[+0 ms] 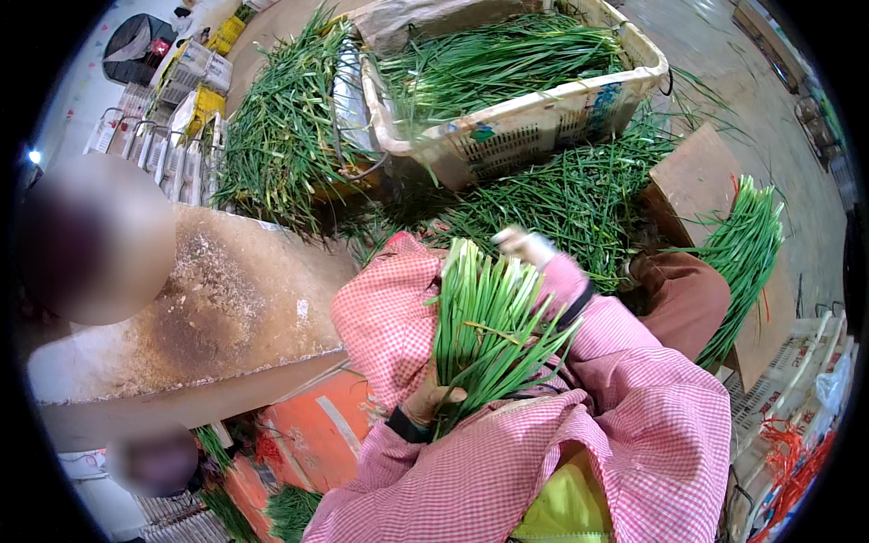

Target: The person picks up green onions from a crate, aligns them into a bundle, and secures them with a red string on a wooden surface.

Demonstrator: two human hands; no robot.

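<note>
A thick bunch of garlic chives (489, 326), pale stem ends pointing away from me, lies against my chest and lap. My left hand (430, 396) is closed around its lower leafy part, thumb on top. Just past the stem ends on the right is my right hand (527, 246), blurred by motion, with something white on its fingers; what they hold, if anything, does not show. Loose chives (579, 199) are heaped in front of me. On my right, a bunch of chives tied with red string (747, 253) rests against a brown board (692, 181).
A white plastic crate (534, 127) of chives stands ahead, beside another heap of chives (281, 127). A worn board (235, 308) spans the left. Red ties (787, 466) hang over a pale crate (778, 389) at lower right. Two people (100, 240) are at the left, faces blurred.
</note>
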